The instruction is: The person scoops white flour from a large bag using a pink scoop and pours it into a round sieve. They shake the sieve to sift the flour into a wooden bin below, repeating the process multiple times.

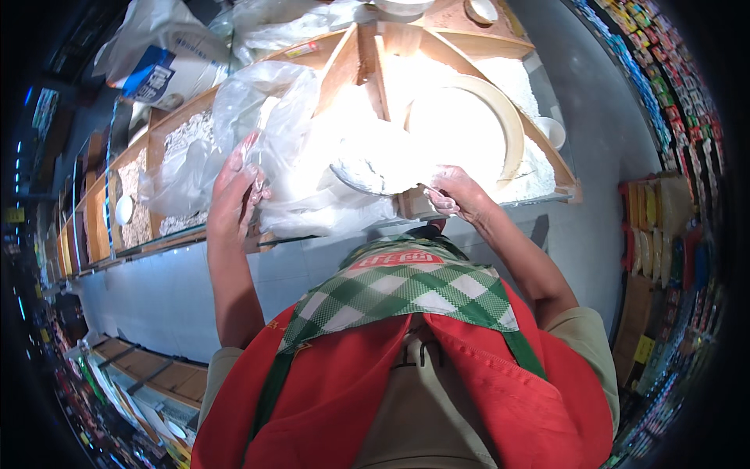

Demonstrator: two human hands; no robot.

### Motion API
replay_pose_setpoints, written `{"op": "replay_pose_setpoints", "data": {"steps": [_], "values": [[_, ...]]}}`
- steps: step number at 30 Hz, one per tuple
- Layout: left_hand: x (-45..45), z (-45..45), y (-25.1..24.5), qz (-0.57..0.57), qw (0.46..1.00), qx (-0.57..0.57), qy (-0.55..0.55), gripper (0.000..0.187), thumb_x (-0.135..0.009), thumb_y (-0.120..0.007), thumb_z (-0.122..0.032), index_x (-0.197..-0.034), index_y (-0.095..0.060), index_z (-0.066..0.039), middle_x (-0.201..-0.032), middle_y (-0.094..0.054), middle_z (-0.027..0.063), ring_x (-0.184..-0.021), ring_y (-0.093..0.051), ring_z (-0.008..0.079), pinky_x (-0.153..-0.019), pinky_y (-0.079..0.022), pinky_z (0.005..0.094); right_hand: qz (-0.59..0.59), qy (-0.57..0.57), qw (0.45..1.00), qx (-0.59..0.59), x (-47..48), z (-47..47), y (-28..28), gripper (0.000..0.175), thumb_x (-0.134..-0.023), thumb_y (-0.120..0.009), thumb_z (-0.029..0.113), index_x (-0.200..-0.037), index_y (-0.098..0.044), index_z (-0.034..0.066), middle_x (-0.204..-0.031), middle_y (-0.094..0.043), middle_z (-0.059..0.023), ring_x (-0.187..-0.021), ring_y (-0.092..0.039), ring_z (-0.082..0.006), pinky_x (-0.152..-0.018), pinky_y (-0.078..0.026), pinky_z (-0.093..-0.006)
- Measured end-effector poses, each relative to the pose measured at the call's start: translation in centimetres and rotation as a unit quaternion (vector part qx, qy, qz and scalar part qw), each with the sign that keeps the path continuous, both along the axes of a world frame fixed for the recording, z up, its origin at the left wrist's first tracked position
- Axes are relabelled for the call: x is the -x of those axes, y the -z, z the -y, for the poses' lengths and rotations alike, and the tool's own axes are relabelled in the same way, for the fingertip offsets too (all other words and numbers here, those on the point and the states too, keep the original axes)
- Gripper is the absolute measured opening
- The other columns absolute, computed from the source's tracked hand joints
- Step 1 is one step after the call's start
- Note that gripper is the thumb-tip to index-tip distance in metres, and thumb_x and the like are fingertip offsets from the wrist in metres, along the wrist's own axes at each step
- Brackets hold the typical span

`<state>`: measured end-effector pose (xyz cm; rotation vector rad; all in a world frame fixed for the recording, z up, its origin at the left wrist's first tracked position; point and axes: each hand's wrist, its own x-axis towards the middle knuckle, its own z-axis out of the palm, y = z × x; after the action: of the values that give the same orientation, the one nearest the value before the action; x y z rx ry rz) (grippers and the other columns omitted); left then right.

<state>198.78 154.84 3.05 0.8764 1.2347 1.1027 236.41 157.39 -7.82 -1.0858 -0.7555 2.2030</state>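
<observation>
My left hand [237,184], dusted with white powder, grips the edge of a clear plastic bag [281,99] that bulges up over a wooden bin. In my right hand [454,190], also powdery, is the rim or handle of a scoop or bowl [366,176] coated in white powder. It is tilted at the bag's mouth, and glare hides its exact shape and contents. Beyond my right hand, a large round container with a thick tan rim [512,123] sits among white powder [533,170]. Strong light washes out the middle of the bins.
Wooden dividers [463,55] part the bins. A white bowl [551,132] lies at the right edge, and another white bowl [124,209] in a left compartment. A large printed sack [170,64] stands at the back left. Packed shelves [674,94] line the right side.
</observation>
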Motion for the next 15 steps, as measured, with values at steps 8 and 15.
{"op": "replay_pose_setpoints", "data": {"steps": [8, 15], "values": [[-5.0, -0.8, -2.5, -0.458, 0.825, -0.246, -0.221, 0.042, -0.089, -0.054, -0.005, -0.131, -0.051, 0.0, -0.115, -0.06, 0.0135, -0.107, -0.057, 0.0216, -0.098, -0.043, 0.0354, 0.054, 0.107, 0.992, -0.03, -8.8, 0.6, -1.3, 0.008, -0.09, -0.048, 0.003, -0.084, -0.051, -0.0009, -0.057, -0.049, -0.0039, -0.038, -0.037, -0.0054, -0.032, -0.029, -0.0198], [-16.3, -12.7, 6.6, -0.413, 0.877, -0.177, 0.168, 0.046, -0.083, -0.06, -0.019, -0.122, -0.055, 0.005, -0.112, -0.063, 0.0209, -0.101, -0.062, 0.0295, -0.091, -0.048, 0.037, 0.127, 0.158, 0.977, -0.06, -14.1, 0.5, 0.3, 0.009, -0.088, -0.049, 0.006, -0.081, -0.052, 0.0019, -0.056, -0.049, -0.0035, -0.039, -0.037, -0.0058, -0.033, -0.027, -0.0206]]}}
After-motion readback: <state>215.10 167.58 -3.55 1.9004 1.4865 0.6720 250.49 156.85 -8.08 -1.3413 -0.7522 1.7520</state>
